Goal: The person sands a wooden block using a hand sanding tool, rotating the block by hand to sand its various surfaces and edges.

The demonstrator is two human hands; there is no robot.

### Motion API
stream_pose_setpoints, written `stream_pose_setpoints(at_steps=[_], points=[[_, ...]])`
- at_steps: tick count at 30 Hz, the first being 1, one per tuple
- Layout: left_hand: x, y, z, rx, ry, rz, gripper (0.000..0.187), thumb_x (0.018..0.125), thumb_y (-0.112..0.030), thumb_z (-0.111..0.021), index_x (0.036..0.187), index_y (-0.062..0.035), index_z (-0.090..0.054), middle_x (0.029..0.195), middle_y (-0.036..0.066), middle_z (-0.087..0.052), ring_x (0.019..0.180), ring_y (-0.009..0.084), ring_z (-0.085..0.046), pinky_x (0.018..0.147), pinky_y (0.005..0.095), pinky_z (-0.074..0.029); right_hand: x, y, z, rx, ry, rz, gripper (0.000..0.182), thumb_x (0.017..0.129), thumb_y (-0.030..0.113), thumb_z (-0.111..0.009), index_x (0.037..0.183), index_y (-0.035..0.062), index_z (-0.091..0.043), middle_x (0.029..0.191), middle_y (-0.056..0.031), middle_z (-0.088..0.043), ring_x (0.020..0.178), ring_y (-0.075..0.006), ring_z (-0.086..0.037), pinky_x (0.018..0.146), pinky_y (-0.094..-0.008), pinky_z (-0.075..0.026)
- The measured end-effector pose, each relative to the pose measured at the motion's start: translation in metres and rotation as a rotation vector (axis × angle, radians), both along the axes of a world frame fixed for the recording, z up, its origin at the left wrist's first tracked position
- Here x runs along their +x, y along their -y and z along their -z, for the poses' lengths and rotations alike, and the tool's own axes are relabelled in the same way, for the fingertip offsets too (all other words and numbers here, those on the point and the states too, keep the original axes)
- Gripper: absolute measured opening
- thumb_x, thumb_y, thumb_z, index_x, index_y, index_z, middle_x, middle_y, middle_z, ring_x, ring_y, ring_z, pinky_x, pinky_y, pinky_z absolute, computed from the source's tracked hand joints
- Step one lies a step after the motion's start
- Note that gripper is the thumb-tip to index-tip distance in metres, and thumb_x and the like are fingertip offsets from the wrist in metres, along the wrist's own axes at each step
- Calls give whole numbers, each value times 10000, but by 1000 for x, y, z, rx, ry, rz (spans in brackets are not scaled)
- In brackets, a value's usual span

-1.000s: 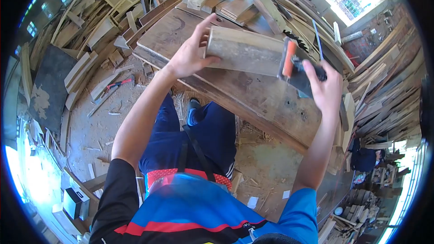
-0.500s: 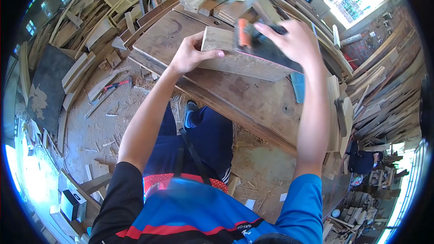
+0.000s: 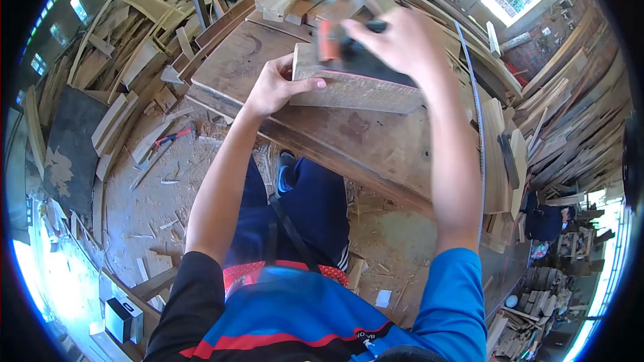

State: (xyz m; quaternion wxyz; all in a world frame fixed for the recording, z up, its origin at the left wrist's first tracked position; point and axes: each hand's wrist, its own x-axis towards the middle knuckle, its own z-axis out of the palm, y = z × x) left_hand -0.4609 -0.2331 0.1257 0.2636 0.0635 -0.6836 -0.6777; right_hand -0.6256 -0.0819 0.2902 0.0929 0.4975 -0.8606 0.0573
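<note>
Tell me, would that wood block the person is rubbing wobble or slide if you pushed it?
The wood block looks stiff and flat-sided, so it probably won't roll or bend. It might slide on the workbench, which may be why the left hand grips its end. The right hand presses a sanding tool on top.

You are standing in a woodworking shop: a heavy, worn workbench (image 3: 349, 141) sits in front of you, with offcuts and planks (image 3: 127, 60) heaped on the far left and more stacked boards (image 3: 570, 127) crowding the right. The dirt floor (image 3: 154, 194) near your feet is littered with shavings and scraps, and a red-handled tool (image 3: 168, 139) lies there
</note>
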Motion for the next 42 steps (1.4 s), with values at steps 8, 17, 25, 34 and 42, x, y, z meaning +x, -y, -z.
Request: stream_pose_setpoints(at_steps=[8,17,25,34,42], points=[[2,-4,-2,81,-24,37,515,793,-184,-914,1217,20,-706,1091,62,-756,989,120,-667,949,297,-521,-44,-24,-4,10,-9,174,786,900,745,-573,613,26,-709,527,-125,-628,474,-237,-618,460,-403,-428],[-1,-1,-2,76,7,50,431,817,-122,-888,1186,2,-703,1086,39,-754,987,107,-669,953,289,-516,7,9,6,-100,-14,49,735,880,727,-594,645,42,-724,562,-139,-645,543,-313,-670,504,-415,-478],[3,2,-5,65,-19,44,531,820,-109,-885,1284,21,-663,1132,54,-747,1040,106,-661,976,295,-516,-46,-46,4,-169,-159,81,729,887,716,-604,549,73,-669,464,-33,-553,381,-119,-483,375,-352,-325],[5,1,-4,-1,4,-2,367,819,-98,-868,1144,-15,-719,1082,42,-751,995,115,-667,970,318,-511,28,26,-1,-82,51,-92,726,864,744,-597,543,95,-646,461,-31,-556,416,-183,-574,389,-366,-419],[3,0,-8,95,24,58,528,795,-97,-889,1261,30,-677,1124,57,-750,1035,113,-657,971,291,-506,-58,-49,4,-159,15,57,679,873,676,-666,531,90,-629,425,8,-492,370,-130,-454,390,-347,-279]])
